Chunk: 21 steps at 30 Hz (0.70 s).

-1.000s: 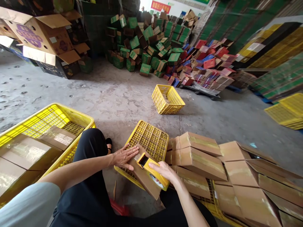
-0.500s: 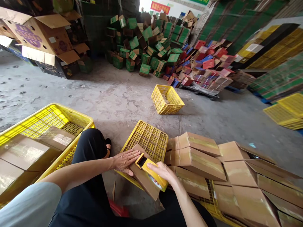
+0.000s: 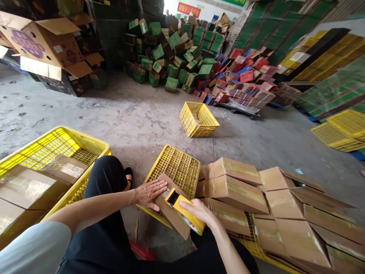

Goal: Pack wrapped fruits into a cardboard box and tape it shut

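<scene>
A small brown cardboard box (image 3: 171, 215) lies on an upturned yellow crate (image 3: 178, 167) in front of my knees. My left hand (image 3: 149, 192) lies flat on the box's left side, fingers stretched out. A yellow tape dispenser (image 3: 186, 213) rests on top of the box, and my right hand (image 3: 199, 209) is closed around it. Its black front end points toward my left fingers.
Several taped brown boxes (image 3: 239, 186) are stacked to the right. A large yellow crate (image 3: 57, 146) with taped boxes stands at the left. Another yellow basket (image 3: 198, 118) sits on the concrete floor ahead. Heaps of green and red cartons (image 3: 199, 57) lie beyond.
The dispenser has slid a little along the box between the earlier frames and now. My left hand stays flat on the box. The view shifted slightly.
</scene>
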Available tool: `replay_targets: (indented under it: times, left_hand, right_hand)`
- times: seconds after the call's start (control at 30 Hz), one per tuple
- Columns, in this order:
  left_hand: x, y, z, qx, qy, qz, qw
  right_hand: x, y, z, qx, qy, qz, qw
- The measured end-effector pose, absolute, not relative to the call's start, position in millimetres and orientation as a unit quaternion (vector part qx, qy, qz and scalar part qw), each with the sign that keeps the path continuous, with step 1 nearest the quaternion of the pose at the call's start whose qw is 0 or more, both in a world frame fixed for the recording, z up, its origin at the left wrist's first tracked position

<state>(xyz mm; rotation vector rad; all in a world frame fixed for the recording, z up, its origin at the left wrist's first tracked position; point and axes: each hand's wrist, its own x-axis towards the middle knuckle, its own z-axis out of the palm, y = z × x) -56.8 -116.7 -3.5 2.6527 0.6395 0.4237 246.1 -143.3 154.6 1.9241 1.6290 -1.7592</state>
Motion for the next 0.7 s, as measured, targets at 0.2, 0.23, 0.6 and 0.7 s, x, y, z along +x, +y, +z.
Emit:
replay_targets:
  times: [0.2,0.23,0.6,0.7]
  left_hand:
    - [-45.3,-130.3,1.8,0.943,0.241,0.141,0.179]
    - [-43.2,-132.2,2.6,0.944,0.239,0.144,0.179]
    - [-40.0,-132.3,1.5,0.941,0.247,0.139,0.186]
    - [-40.5,-131.8,2.1,0.940,0.243,0.141,0.192]
  right_hand:
    - [237.1,-144.5,155.6,0.649,0.531,-0.543,0.043]
    - [235.6,-144.5,156.8,0.654,0.530,-0.538,0.046]
    - [243.7,-149.1,159.6,0.647,0.550,-0.526,0.053]
    - [256.6,-155.9,159.4,0.641,0.533,-0.550,0.053]
